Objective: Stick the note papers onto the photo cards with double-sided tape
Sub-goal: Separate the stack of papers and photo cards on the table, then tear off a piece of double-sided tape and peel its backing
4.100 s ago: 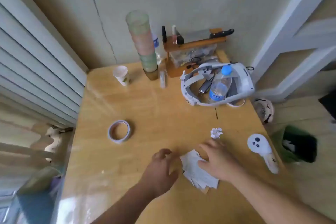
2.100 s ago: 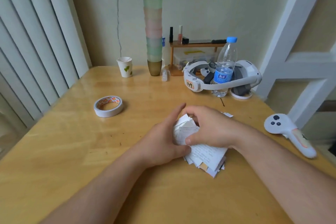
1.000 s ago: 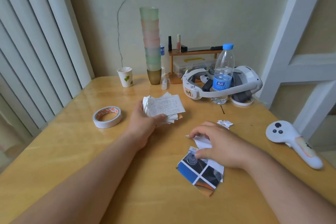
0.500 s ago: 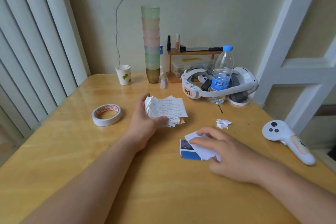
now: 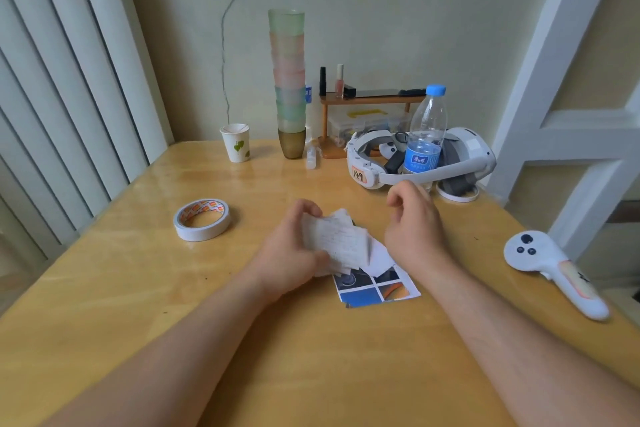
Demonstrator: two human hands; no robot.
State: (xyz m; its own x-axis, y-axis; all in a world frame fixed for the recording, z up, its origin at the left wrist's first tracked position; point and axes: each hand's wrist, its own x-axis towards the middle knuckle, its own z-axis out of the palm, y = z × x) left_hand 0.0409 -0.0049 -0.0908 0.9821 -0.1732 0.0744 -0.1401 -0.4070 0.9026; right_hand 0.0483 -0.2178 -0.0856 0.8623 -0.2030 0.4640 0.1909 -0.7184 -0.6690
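A wooden table [image 5: 138, 288] fills the view, pushed against a pale wall with vertical blinds on the left. At its far edge stand a tall stack of pastel cups [image 5: 288, 80], a white headset [image 5: 420, 163] with a water bottle [image 5: 426, 135] inside its band, and a paper cup [image 5: 236, 142]. A white controller [image 5: 550, 270] lies on the right. A roll of double-sided tape [image 5: 202, 219] lies flat on the left, apart from both hands. At centre, the left hand [image 5: 287, 253] grips a sheaf of handwritten note papers [image 5: 337, 241], thumb curled over them. Beneath them a photo card [image 5: 375, 288] lies flat. The right hand [image 5: 414, 222] hovers just beside the papers, fingers loosely curled, holding nothing.
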